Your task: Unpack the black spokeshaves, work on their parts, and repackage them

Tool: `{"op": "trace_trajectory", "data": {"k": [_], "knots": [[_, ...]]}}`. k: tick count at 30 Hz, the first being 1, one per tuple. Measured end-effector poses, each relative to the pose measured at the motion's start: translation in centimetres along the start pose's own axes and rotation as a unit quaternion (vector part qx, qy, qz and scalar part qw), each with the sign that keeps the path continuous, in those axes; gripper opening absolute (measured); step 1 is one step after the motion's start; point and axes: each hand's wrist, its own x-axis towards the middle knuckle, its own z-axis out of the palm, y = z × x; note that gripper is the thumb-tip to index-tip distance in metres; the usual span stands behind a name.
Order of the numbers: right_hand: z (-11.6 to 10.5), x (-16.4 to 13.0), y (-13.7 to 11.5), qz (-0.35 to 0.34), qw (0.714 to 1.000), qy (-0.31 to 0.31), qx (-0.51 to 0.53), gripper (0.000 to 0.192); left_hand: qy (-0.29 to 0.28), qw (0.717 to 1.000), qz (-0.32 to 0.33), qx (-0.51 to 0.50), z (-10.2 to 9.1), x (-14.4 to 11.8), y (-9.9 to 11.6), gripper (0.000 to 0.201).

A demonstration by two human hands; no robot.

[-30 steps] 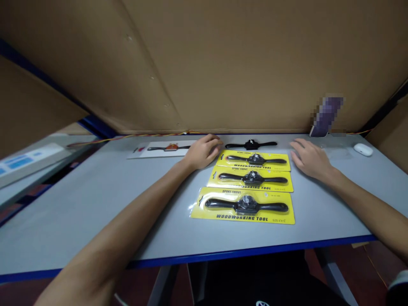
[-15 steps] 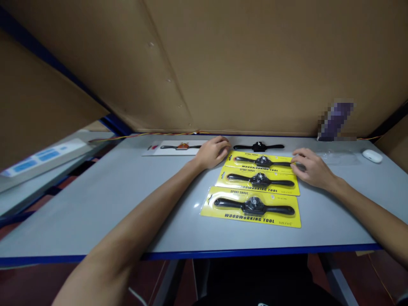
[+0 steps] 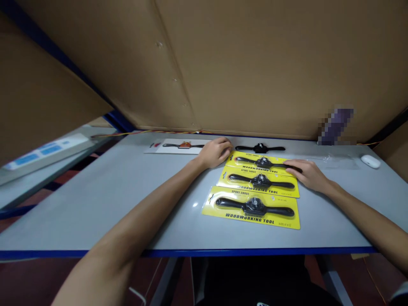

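Three spokeshaves sealed on yellow cards lie in a column: the far packaged spokeshave (image 3: pixel 263 162), the middle packaged spokeshave (image 3: pixel 261 182) and the near packaged spokeshave (image 3: pixel 255 207). My right hand (image 3: pixel 308 173) is closed at the far pack's right end, with fingers and thumb about its black handle. Beside that pack's upper left corner rests my left hand (image 3: pixel 216 152), fingers bent and together; their tips are hidden. A loose black spokeshave (image 3: pixel 260 148) lies just behind the far pack. Partly covered by my left hand is a spokeshave on a white card (image 3: pixel 185 145).
A crumpled clear plastic wrapper (image 3: pixel 338 160) and a white mouse-like object (image 3: pixel 370 161) lie on the grey table (image 3: pixel 127 204) at right. A blurred purple item (image 3: pixel 336 126) leans on the cardboard wall (image 3: pixel 255 68). A white power strip (image 3: pixel 47 151) is at left.
My right hand has shifted slightly left and down over the far pack's right end, its fingers now around the handle tip. My left hand stays nearly still. The view has tilted slightly.
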Motion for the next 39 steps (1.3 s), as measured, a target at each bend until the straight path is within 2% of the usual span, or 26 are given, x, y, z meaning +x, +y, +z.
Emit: {"op": "trace_trajectory", "data": {"k": [3, 11, 18, 22, 27, 32, 37, 39], "knots": [[0.0, 0.1, -0.6, 0.011, 0.999, 0.024, 0.047, 0.032, -0.003, 1.0, 0.005, 0.0, -0.1, 0.1, 0.1, 0.041], [0.2, 0.7, -1.5, 0.111, 0.975, 0.082, 0.172, 0.03, 0.017, 0.999, 0.007, -0.028, -0.4, -0.2, 0.2, 0.055], [0.3, 1.3, -0.9, 0.167, 0.95, 0.105, 0.242, 0.031, 0.064, 0.995, 0.031, -0.065, -0.2, -0.7, -0.2, 0.054], [0.4, 1.4, -0.1, 0.197, 0.93, 0.115, 0.289, 0.033, 0.06, 0.997, 0.026, -0.046, -0.3, -0.6, 0.0, 0.051], [0.5, 1.4, 0.6, 0.214, 0.911, 0.091, 0.339, 0.036, 0.049, 0.998, 0.016, -0.036, -0.4, -0.4, 0.4, 0.05], [0.8, 1.0, 0.7, 0.202, 0.898, 0.111, 0.376, 0.047, 0.061, 0.994, -0.039, -0.087, -0.4, 0.2, 0.6, 0.052], [0.8, 1.2, 0.7, 0.191, 0.876, 0.109, 0.429, 0.046, 0.06, 0.977, -0.102, -0.177, -0.1, 0.7, 0.8, 0.054], [0.6, 1.3, 0.7, 0.197, 0.882, 0.097, 0.416, 0.041, 0.045, 0.973, -0.1, -0.202, 0.0, 0.7, 0.9, 0.055]]}}
